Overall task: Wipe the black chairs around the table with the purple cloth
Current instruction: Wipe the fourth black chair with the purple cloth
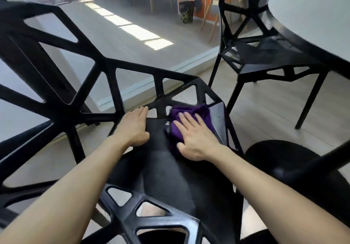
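Now, cloth: my purple cloth [189,114] lies bunched at the far right corner of the seat [159,145] of the near black chair [170,196], against the foot of the latticed backrest [108,63].
Right hand: my right hand [195,139] presses flat on the cloth, fingers [186,119] straight and spread, not curled round it.
Left hand: my left hand [135,128] rests on the seat's left edge, fingers released and pointing toward the backrest, holding nothing. I take it to be steadying the chair.
Step in hand: wiping this chair's seat, I judge, at its back corner.
Left to do: probably the seat toward its near edge and the backrest bars. Then comes the second black chair [265,58], which stands beyond, tucked under the white tabletop [312,16].
Next move calls for: steady downward pressure as I draw the cloth back along the seat's right edge.
Risk: the cloth is only pinned under a flat palm, so it may slide out or drop through an opening. The thin bars will want a real hold on it.
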### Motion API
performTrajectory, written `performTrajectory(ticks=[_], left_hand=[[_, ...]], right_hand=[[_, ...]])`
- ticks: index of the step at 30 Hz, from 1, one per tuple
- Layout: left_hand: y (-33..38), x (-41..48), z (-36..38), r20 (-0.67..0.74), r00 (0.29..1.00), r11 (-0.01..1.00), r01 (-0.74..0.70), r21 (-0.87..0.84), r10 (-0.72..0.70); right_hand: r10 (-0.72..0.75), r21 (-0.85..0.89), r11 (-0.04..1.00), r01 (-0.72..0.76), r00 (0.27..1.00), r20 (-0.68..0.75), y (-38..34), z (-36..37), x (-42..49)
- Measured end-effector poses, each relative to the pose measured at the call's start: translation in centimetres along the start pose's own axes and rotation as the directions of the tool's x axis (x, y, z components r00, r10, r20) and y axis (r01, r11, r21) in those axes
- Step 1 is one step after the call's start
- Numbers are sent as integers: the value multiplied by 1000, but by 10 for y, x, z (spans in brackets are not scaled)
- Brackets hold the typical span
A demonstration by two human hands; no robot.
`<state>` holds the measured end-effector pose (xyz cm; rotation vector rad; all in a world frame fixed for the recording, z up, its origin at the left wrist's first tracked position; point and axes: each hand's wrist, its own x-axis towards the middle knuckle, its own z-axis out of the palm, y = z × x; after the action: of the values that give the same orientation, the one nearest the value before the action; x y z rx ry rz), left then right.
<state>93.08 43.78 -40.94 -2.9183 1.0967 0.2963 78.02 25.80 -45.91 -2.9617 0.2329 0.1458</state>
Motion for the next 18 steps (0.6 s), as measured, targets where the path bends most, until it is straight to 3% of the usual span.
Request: performTrajectory(ticks=[4, 9, 14, 18], left_hand=[[2, 4, -10, -91, 996, 1000, 20, -10, -21], [-1, 7, -19, -17, 1000, 1000, -12, -20, 12], [-13, 35, -22, 84, 996, 1000, 5, -14, -4], [-13, 56, -13, 109, 994, 996, -20, -92, 30]], right_hand=[[-23, -2, 1000, 23, 998, -51, -34, 13, 62], [62, 29, 998, -59, 990, -127, -28, 15, 47], [310, 73, 951, -302, 923, -228, 23, 6, 10], [527, 229, 840, -492, 839, -133, 70, -9, 13]])
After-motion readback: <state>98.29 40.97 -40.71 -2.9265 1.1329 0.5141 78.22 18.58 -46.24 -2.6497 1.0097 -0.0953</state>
